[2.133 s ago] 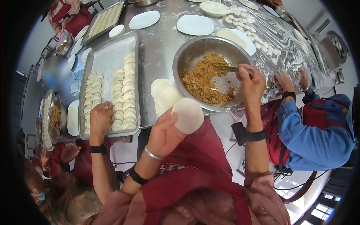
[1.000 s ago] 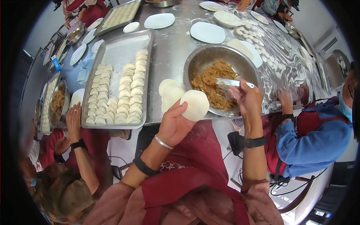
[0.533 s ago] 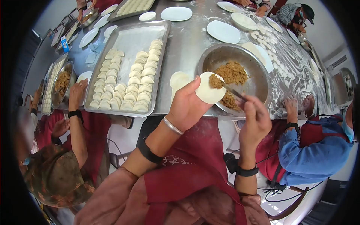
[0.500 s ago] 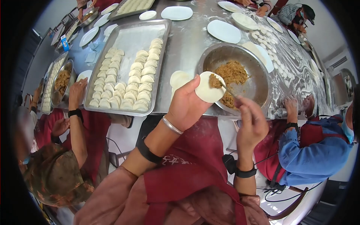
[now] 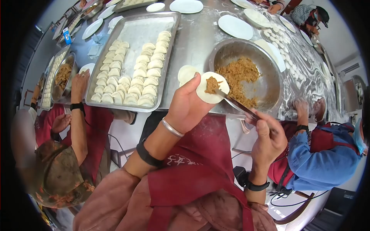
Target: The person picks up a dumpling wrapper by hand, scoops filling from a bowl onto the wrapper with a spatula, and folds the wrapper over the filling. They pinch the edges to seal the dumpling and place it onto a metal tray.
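Note:
My left hand [image 5: 188, 104] holds a round dumpling wrapper [image 5: 219, 97], its thumb along the near edge and its fingers hidden beneath. A smear of brown minced filling [image 5: 211, 85] lies on the wrapper. With closed fingers, my right hand [image 5: 267, 133] grips a slim metal spreader [image 5: 239, 105], whose tip touches the wrapper beside the filling. Just beyond is a steel bowl [image 5: 271, 54] with more filling [image 5: 239, 73] inside. Further wrappers [image 5: 186, 73] lie behind my left thumb.
To the left, a metal tray [image 5: 152, 23] carries rows of folded dumplings [image 5: 148, 73]. White plates [image 5: 235, 27] stand further back. Floured dough pieces [image 5: 287, 57] spread across the right. Co-workers sit on both sides, one with a hand [image 5: 79, 84] by the tray's left edge.
The spreader has set its lump of filling down on the wrapper and flattened it. My right hand has shifted right and lower, tilting the tool. The view has moved slightly.

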A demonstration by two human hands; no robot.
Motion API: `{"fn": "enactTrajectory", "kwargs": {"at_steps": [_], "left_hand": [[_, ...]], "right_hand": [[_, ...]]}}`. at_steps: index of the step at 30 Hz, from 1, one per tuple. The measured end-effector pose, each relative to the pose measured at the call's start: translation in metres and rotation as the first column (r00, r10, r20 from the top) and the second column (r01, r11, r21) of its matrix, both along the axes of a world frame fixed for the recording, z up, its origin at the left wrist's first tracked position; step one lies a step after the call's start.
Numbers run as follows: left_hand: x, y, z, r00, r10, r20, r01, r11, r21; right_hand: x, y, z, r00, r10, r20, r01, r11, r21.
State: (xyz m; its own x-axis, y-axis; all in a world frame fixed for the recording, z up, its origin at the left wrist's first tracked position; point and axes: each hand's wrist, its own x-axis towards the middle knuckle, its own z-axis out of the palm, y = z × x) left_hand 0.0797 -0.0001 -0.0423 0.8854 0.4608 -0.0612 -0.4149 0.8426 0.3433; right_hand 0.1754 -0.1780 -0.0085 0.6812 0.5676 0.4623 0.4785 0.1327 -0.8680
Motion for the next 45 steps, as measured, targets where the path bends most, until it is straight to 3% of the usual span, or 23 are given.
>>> {"fn": "enactTrajectory", "kwargs": {"at_steps": [1,2,5,10,13,15,17,19,20,22,25,26,27,29,30,32,35,39,45], "left_hand": [[-0.001,-0.002,0.001,1.0,-0.016,-0.009,0.016,1.0,-0.002],[-0.003,-0.004,0.001,0.999,-0.032,-0.017,0.032,0.999,-0.003],[-0.008,-0.012,0.007,0.994,-0.066,-0.083,0.066,0.998,-0.002],[-0.016,-0.016,0.0,0.992,-0.08,-0.094,0.081,0.997,0.008],[-0.018,-0.012,-0.004,0.993,-0.051,-0.106,0.053,0.998,0.016],[-0.02,-0.009,-0.006,0.992,-0.031,-0.123,0.034,0.999,0.024],[-0.022,-0.007,-0.01,0.987,-0.009,-0.16,0.014,1.0,0.027],[-0.022,-0.008,-0.013,0.985,-0.025,-0.17,0.028,0.999,0.018],[-0.021,-0.009,-0.014,0.984,-0.033,-0.172,0.035,0.999,0.013],[-0.021,-0.01,-0.013,0.984,-0.04,-0.173,0.043,0.999,0.011],[-0.021,-0.01,-0.012,0.983,-0.042,-0.178,0.046,0.999,0.014],[-0.021,-0.01,-0.012,0.983,-0.032,-0.179,0.035,0.999,0.014],[-0.021,-0.009,-0.012,0.983,-0.022,-0.182,0.025,1.0,0.013],[-0.02,-0.009,-0.012,0.983,-0.024,-0.181,0.026,1.0,0.013],[-0.02,-0.009,-0.013,0.983,-0.025,-0.18,0.028,1.0,0.013],[-0.018,-0.009,-0.013,0.984,-0.026,-0.177,0.028,1.0,0.01],[-0.015,-0.008,-0.011,0.985,-0.031,-0.167,0.033,0.999,0.011],[-0.012,-0.007,-0.011,0.988,-0.035,-0.148,0.036,0.999,0.003],[-0.005,-0.008,-0.008,0.994,-0.018,-0.107,0.018,1.0,0.007]], "right_hand": [[-0.003,0.001,0.001,0.941,0.015,-0.338,0.011,0.997,0.076],[-0.001,0.006,-0.004,0.915,0.024,-0.404,0.023,0.994,0.111],[0.008,0.014,-0.013,0.829,0.028,-0.558,0.046,0.992,0.118],[0.019,0.016,-0.021,0.802,0.001,-0.598,0.076,0.992,0.104],[0.031,0.006,-0.017,0.815,-0.026,-0.578,0.118,0.986,0.121],[0.049,0.005,-0.013,0.854,-0.257,-0.453,0.314,0.948,0.054],[0.076,0.007,-0.031,0.884,-0.29,-0.366,0.328,0.944,0.044],[0.097,0.016,-0.05,0.922,-0.364,-0.132,0.358,0.931,-0.069],[0.104,0.022,-0.058,0.92,-0.37,-0.132,0.364,0.929,-0.065],[0.112,0.031,-0.066,0.939,-0.34,0.058,0.344,0.917,-0.203],[0.107,0.043,-0.068,0.941,-0.305,0.149,0.332,0.918,-0.216],[0.102,0.044,-0.064,0.951,-0.306,0.036,0.304,0.914,-0.269],[0.099,0.044,-0.065,0.952,-0.304,0.035,0.302,0.915,-0.268],[0.095,0.042,-0.068,0.932,-0.318,-0.172,0.287,0.94,-0.185],[0.093,0.04,-0.066,0.932,-0.318,-0.172,0.286,0.94,-0.185],[0.09,0.034,-0.057,0.87,-0.289,-0.399,0.275,0.957,-0.091],[0.089,0.026,-0.052,0.797,-0.277,-0.537,0.305,0.952,-0.039],[0.09,0.016,-0.042,0.7,-0.23,-0.676,0.329,0.944,0.019],[0.068,0.007,-0.023,0.649,0.012,-0.76,0.211,0.958,0.195]]}}
